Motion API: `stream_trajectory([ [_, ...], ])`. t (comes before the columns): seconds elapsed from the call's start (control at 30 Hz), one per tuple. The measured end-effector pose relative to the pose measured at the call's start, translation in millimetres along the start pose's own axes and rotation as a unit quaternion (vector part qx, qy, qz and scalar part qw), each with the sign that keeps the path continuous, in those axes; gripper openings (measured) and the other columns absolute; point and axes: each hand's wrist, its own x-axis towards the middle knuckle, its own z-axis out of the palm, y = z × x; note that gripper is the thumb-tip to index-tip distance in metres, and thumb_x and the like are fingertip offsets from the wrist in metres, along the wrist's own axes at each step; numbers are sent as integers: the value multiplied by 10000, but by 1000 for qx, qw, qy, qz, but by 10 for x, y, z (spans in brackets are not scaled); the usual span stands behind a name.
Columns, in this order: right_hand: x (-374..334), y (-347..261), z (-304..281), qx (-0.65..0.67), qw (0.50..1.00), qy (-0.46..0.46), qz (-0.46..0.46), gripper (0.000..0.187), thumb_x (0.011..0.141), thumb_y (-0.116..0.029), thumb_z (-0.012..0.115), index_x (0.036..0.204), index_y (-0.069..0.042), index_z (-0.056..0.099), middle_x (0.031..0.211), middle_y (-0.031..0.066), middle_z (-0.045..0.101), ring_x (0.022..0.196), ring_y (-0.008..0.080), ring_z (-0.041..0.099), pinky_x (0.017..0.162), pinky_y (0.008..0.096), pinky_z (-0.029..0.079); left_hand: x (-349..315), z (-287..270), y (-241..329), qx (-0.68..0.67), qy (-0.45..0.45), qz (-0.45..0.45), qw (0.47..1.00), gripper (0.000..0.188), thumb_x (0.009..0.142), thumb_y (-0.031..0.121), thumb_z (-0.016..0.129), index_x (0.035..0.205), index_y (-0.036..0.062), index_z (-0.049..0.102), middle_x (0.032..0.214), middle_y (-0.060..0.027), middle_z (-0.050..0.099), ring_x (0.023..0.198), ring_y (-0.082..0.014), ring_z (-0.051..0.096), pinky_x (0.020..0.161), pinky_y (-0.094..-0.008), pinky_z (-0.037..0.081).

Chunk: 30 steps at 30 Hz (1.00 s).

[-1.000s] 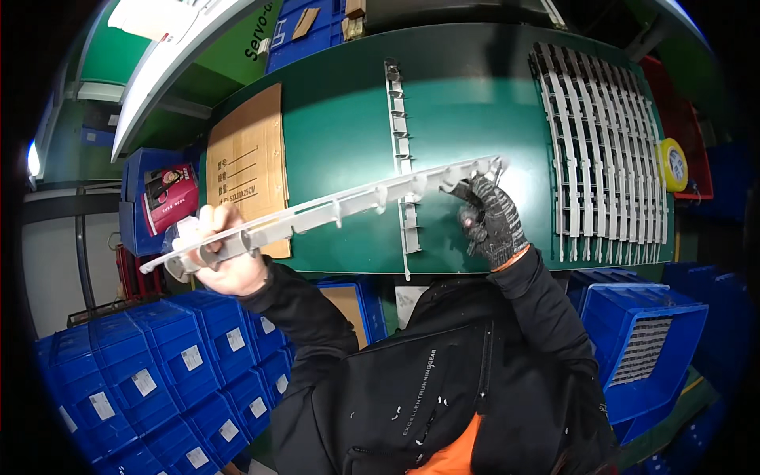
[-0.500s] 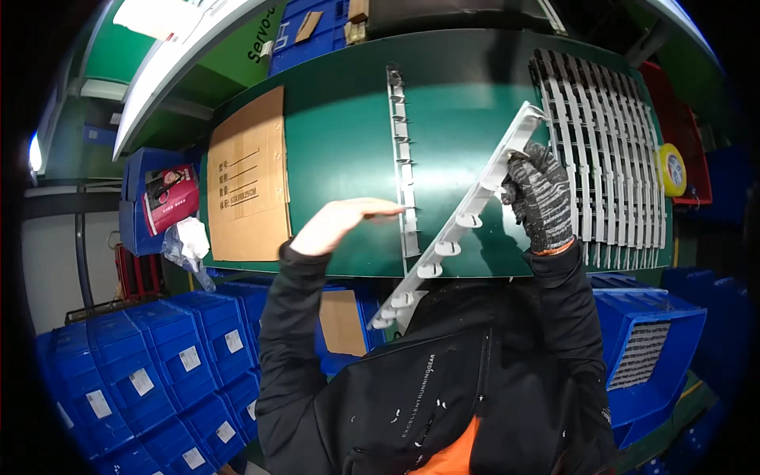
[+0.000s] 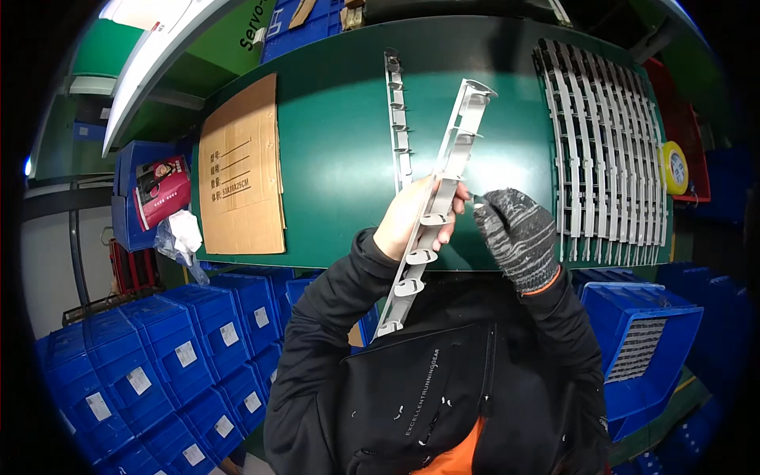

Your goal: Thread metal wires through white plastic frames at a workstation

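My bare left hand (image 3: 402, 220) is wrapped round the middle of a long, light grey channel strip (image 3: 454, 158) with curved tabs along it. The strip slants across my front, its far end over the table and its near end by my jacket. Just right of it is my right hand (image 3: 518, 237), in a dark striped knit glove, its fingertips pinched together close to the left fingers. Whatever may be in that pinch is too small to make out. A similar strip (image 3: 398, 115) lies lengthwise on the green table (image 3: 332, 134), its near part hidden behind my left hand.
Many such strips (image 3: 606, 150) lie side by side at the table's right, with a yellow tape roll (image 3: 674, 168) beyond. A flat cardboard sheet (image 3: 240, 174) covers the left end. Blue crates (image 3: 186, 340) stand lower left; another blue crate (image 3: 653, 356) is lower right.
My left hand has closed round the strip, which now stands steeper and further left. My right hand has let go of the strip and drawn its fingertips together beside it.
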Motion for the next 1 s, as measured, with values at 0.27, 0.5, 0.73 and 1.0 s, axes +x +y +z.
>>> stream_trajectory([
  [0.27,-65,70,221,17,999,-30,-14,161,748,-171,615,790,-16,616,726,135,603,643,293,590,575,365,474,-46,-34,-34,5,41,23,999,489,893,408,441,1081,-43,448,920,-65,450,596,-125,477,403,-209,427],
  [0.5,-13,158,158,21,998,48,33,127,759,-140,621,757,-13,616,703,146,583,619,296,569,549,362,448,-43,-65,-14,0,8,-8,1000,490,887,416,447,1072,-37,451,817,-99,473,568,-127,473,399,-207,421],
  [0.73,-22,89,137,54,998,1,42,139,751,-155,631,772,-18,618,687,142,580,597,295,566,541,359,447,-34,-56,-12,-7,19,-3,1000,506,885,438,438,1060,-37,449,779,-102,470,538,-132,471,389,-208,413],
  [1.0,-23,145,167,39,999,20,19,147,748,-156,622,784,-13,618,702,145,589,622,305,575,563,373,454,-52,-52,3,9,13,-15,1000,462,904,410,404,1028,-32,454,730,-98,470,487,-127,461,391,-204,410],
])
